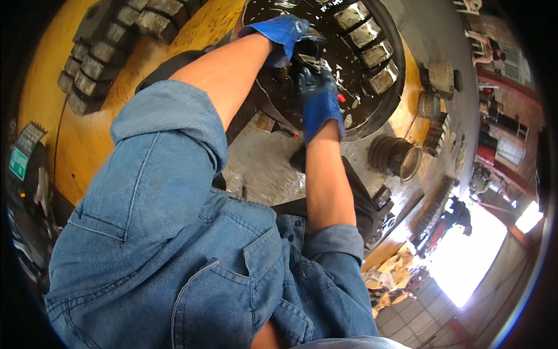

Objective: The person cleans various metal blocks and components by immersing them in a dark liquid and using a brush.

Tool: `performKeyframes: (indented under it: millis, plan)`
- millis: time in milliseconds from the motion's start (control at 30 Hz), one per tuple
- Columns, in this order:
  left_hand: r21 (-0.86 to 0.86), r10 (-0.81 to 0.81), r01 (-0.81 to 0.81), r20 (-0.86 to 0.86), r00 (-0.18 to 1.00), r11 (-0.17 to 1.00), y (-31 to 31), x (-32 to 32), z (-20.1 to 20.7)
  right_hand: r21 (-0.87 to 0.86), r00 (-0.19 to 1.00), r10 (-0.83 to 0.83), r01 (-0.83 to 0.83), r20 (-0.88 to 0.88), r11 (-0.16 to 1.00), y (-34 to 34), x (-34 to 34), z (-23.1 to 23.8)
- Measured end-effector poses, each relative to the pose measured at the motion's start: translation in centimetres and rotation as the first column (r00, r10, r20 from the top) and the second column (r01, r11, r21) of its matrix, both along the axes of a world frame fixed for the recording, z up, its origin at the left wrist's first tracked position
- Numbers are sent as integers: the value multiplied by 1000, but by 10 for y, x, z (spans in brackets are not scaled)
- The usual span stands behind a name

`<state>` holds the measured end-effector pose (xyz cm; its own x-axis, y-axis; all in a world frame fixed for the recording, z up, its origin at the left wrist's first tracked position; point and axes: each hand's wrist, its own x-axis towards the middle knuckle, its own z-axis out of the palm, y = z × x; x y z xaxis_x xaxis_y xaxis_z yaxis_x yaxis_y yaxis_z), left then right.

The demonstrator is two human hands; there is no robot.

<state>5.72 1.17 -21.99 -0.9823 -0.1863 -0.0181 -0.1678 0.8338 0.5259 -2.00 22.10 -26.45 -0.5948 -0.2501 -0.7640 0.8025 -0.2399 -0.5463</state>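
My left hand (280,34), in a blue glove, reaches into a round tub (394,107) of dark, oily liquid. Its fingers curl at the upper edge of a shiny metal part (312,49), wet and dark. Below that part, my right hand (320,99), also gloved in blue, has its fingers bent up against the lower side. The part's full shape is hidden between the gloves. Several wet metal blocks (376,53) stand in a row inside the tub's right side. A small red object (341,98) shows beside my right glove.
Ribbed metal blocks (96,72) stand on a yellow surface (81,131) at left. A brush (265,122) lies below the tub. Ringed metal cylinders (396,158) stand to the right, with crumpled brown paper (389,279) nearer. Another person (456,218) is near a bright opening.
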Motion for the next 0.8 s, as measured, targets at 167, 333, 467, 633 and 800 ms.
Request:
performKeyframes:
  millis: [167, 333, 467, 633, 800]
  plan:
    - [623, 217, -266, 156, 964, 736, 6, 0, -7, -214, 961, -235, 262, 142, 941, -39, 4, -20]
    - [647, 245, -282, 149, 958, 709, 14, 5, 3, -191, 978, -67, 106, 197, 976, -45, -7, -11]
    - [693, 330, -334, 146, 933, 638, 18, 7, 6, -130, 987, 112, -97, 118, 987, -43, 1, -12]
    - [686, 324, -358, 185, 928, 633, 29, 1, 16, 199, 796, 512, -471, -324, 859, -28, -26, -36]
    - [752, 316, -330, 169, 933, 571, 24, 8, 7, 987, -365, 922, -137, -130, 85, -39, -16, 25]
